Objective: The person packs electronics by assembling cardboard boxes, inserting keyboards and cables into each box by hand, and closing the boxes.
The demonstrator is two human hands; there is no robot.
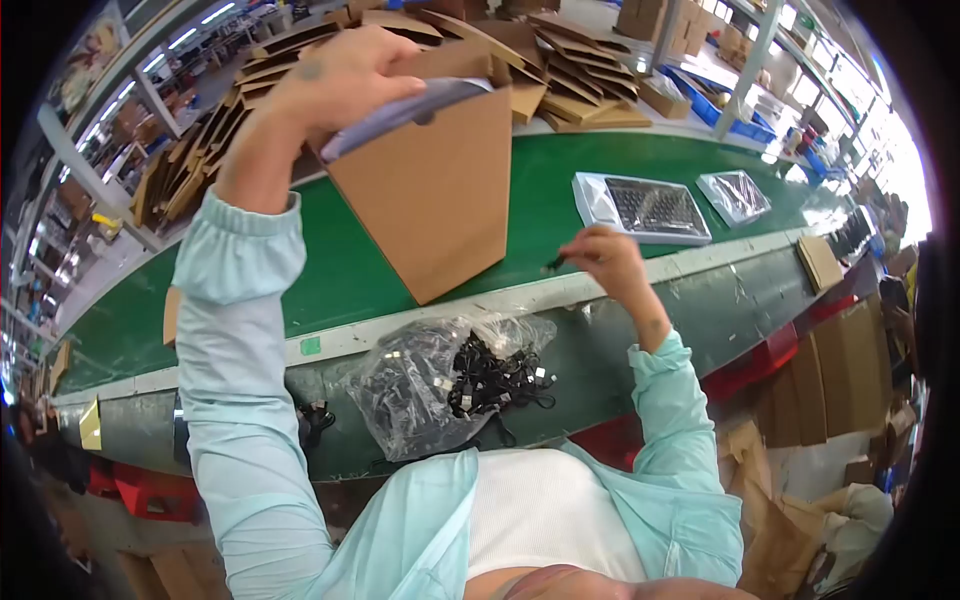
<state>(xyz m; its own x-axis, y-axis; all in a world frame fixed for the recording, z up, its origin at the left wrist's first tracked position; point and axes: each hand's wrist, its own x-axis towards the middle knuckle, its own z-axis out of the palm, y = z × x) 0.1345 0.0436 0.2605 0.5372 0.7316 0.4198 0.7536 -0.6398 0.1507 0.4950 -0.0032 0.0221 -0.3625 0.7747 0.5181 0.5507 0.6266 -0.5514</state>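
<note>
A tall brown cardboard box [430, 190] stands tilted on the green conveyor belt, its top open. A pale, plastic-wrapped item [410, 112] shows inside the opening. My left hand [345, 80] is closed over the box's upper edge, and its fingertips are partly hidden against the pale item. To the right of the box, my right hand [612, 262] pinches a small black cable [553, 266] just above the belt's near edge. A clear plastic bag [400, 385] with many black USB cables [495, 375] lies open on the ledge in front of me.
A wrapped keyboard [650, 208] in a pale tray and a smaller wrapped item [735, 196] lie on the belt at right. Flattened cardboard [585, 75] is piled behind the belt. A blue crate [720, 105] stands at the back right. A few loose cables [318, 420] lie left of the bag.
</note>
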